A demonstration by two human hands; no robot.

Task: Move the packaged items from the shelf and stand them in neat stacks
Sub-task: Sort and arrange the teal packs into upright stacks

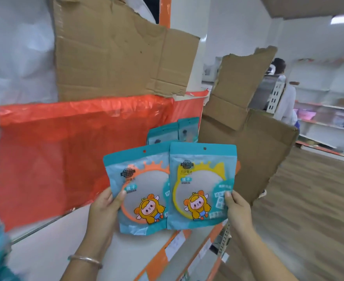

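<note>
Two packets (200, 179) overlap: orange-ringed in left hand (104, 209), yellow-ringed in right hand (238, 207).

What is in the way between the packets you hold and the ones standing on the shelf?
Nothing visible. The left hand and right hand hold the orange-ring packet and yellow-ring packet in front of the standing packets. The red bag lies left, the cardboard right; the gap between is hidden.
</note>
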